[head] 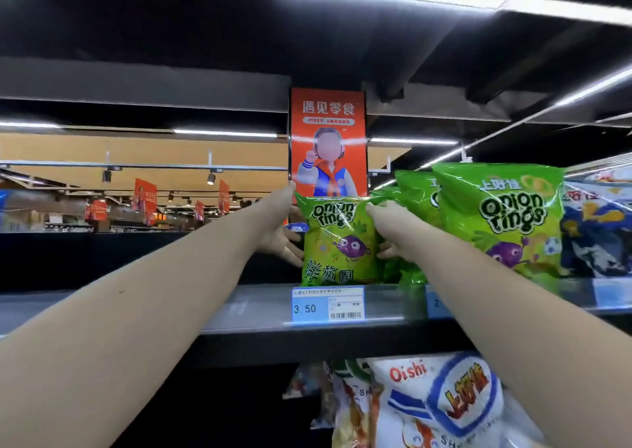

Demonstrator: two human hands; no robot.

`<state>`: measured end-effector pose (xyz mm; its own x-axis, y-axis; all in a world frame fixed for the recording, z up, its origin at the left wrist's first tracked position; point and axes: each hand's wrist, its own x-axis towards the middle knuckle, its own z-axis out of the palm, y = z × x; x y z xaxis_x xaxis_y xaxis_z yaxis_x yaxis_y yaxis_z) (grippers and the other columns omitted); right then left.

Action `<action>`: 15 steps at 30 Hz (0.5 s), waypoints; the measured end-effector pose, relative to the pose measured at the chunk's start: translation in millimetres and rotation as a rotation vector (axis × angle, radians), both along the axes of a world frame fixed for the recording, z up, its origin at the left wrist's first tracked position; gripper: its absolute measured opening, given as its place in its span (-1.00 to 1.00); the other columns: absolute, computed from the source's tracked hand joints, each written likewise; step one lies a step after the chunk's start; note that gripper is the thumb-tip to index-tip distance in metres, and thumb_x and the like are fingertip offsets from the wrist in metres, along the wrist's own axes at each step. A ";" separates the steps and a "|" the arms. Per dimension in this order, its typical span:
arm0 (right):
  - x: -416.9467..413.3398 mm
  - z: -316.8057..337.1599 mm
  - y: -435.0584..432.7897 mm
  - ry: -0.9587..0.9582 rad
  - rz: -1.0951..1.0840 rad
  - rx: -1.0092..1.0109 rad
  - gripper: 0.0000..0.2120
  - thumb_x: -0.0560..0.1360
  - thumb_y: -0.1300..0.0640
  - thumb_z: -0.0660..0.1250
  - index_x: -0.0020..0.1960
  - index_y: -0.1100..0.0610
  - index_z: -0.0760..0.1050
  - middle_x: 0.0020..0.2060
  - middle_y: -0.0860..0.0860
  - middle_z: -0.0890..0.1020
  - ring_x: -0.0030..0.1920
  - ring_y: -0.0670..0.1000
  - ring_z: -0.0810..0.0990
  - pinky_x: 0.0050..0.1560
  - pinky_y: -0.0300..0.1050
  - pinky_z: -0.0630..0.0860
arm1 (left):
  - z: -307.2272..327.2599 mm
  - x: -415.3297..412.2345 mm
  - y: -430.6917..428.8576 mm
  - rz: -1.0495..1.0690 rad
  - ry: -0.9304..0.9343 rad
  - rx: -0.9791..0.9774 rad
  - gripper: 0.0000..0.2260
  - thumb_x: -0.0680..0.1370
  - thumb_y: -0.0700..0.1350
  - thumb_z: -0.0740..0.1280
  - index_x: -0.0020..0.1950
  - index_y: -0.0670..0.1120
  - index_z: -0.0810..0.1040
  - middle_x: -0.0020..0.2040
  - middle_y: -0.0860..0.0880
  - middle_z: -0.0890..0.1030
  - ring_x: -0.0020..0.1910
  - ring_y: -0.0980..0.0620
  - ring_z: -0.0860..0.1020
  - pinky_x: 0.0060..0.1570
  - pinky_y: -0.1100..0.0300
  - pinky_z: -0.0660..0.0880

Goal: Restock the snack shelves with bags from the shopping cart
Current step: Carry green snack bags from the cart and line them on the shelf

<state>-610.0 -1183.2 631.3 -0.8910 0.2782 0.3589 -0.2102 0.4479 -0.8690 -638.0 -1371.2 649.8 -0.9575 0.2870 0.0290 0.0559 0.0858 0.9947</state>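
Green bag (pixel 338 242) stands upright on top shelf (pixel 239 307) above the 3.50 price tag (pixel 328 304), long axis vertical, front facing camera. Left hand (pixel 277 228) flat against its left edge, fingers straight. Right hand (pixel 393 228) grips its right edge. Matching bags (pixel 502 218) just right.

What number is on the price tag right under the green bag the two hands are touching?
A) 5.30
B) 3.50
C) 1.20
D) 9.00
B: the price tag directly below the green Onion Rings bag reads 3.50 in its lower left corner.
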 end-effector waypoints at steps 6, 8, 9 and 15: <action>-3.9 0.1 4.2 -0.038 0.002 -0.034 -0.44 0.64 -0.19 0.03 0.52 0.11 0.18 0.47 0.14 0.30 0.37 0.26 0.36 0.21 0.19 0.45 | -6.4 -4.4 12.2 -0.104 0.066 -0.042 -0.34 0.58 0.39 -0.05 0.52 -0.01 0.24 0.47 -0.32 0.30 0.39 -0.45 0.31 0.26 -0.48 0.26; -3.8 -1.0 4.5 -0.034 -0.007 -0.022 -0.44 0.64 -0.20 0.02 0.51 0.11 0.20 0.45 0.14 0.32 0.36 0.24 0.36 0.20 0.19 0.45 | -8.8 -4.7 15.9 -0.153 0.085 -0.070 -0.32 0.56 0.42 -0.07 0.56 0.05 0.18 0.53 -0.29 0.20 0.46 -0.41 0.23 0.27 -0.47 0.25; -3.4 -1.4 4.2 -0.033 -0.017 -0.012 -0.44 0.64 -0.20 0.03 0.51 0.11 0.22 0.44 0.13 0.33 0.34 0.23 0.37 0.18 0.17 0.47 | -10.5 -5.4 16.6 -0.164 0.098 -0.084 -0.32 0.55 0.42 -0.08 0.57 0.08 0.16 0.55 -0.27 0.15 0.48 -0.39 0.19 0.28 -0.46 0.23; 0.7 -4.5 4.1 -0.040 -0.060 0.225 -0.60 0.66 0.03 0.08 0.44 0.18 0.31 0.34 0.16 0.41 0.16 0.16 0.44 0.21 0.13 0.50 | -15.9 -5.0 11.3 -0.186 0.130 -0.165 -0.36 0.57 0.41 -0.11 0.55 0.11 0.19 0.55 -0.18 0.22 0.46 -0.31 0.27 0.21 -0.37 0.36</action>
